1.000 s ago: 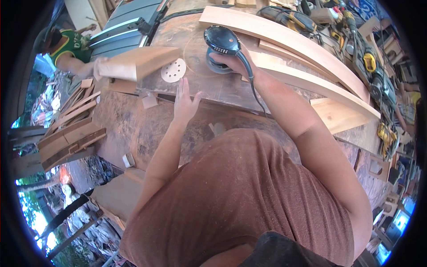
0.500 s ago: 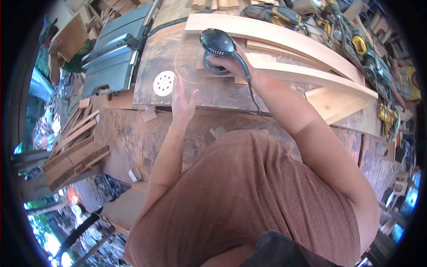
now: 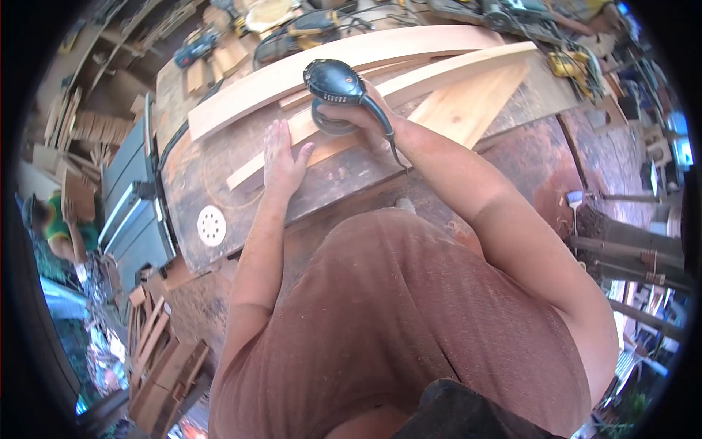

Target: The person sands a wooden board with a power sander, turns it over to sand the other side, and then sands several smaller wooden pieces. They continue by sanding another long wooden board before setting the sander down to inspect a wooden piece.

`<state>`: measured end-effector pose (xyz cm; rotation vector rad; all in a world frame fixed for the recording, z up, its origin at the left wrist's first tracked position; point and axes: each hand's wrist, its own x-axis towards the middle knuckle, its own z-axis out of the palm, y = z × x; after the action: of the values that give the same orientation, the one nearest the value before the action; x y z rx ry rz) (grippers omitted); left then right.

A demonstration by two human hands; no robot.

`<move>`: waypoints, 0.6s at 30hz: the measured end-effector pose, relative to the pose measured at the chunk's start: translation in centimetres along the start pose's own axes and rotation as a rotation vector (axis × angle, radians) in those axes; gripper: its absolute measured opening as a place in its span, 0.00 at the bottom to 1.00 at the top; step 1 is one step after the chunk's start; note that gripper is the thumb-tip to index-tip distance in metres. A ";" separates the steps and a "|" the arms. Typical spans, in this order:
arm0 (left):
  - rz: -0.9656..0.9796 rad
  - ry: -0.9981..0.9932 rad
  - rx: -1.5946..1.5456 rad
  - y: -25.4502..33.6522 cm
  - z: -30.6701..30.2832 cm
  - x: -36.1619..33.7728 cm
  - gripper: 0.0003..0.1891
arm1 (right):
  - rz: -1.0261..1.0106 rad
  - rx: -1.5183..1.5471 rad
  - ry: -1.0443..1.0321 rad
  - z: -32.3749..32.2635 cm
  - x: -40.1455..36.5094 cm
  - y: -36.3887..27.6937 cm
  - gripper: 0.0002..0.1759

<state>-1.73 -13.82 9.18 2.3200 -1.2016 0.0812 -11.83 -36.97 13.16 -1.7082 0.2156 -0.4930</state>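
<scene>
My right hand (image 3: 363, 115) is wrapped round a dark random orbital sander (image 3: 333, 79), its cord running down past my wrist. The sander sits over a pale narrow wooden strip (image 3: 249, 167); whether its pad touches the wood is hard to tell. My left hand (image 3: 284, 162) lies with fingers stretched out across that strip, left of the sander, holding nothing. A long curved plank (image 3: 351, 58) runs behind both hands. On the workbench (image 3: 314, 189), left of my left forearm, lies a round white sanding disc (image 3: 211, 225) with several holes.
A table saw (image 3: 136, 219) adjoins the bench at the left, with a person (image 3: 67, 223) holding a board beyond it. Along the back are a blue drill (image 3: 196, 50) and other power tools. A wide board (image 3: 472, 106) lies at right. Scrap wood (image 3: 164, 373) is piled lower left.
The view has turned toward the right. My left hand has left the spot beside the sanding disc and is now at the wooden strip. The sander stays in my right hand.
</scene>
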 end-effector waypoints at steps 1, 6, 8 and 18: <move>-0.004 -0.066 0.028 1.0 0.6 0.9 0.45 | -0.009 -0.038 0.033 -1.5 -0.2 0.0 0.39; 0.045 -0.228 0.170 5.4 2.7 4.9 0.42 | -0.084 -0.146 0.155 -8.1 -0.2 1.2 0.33; 0.006 -0.283 0.059 7.0 2.9 6.6 0.35 | -0.025 -0.127 0.221 -10.8 -0.1 2.1 0.33; -0.175 -0.389 0.001 11.2 7.6 11.4 0.30 | -0.046 -0.165 0.389 -26.3 1.1 8.6 0.24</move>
<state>-4.92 -31.14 10.53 2.5036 -1.1635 -0.4504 -21.23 -62.58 8.34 -1.7677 0.5092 -0.8614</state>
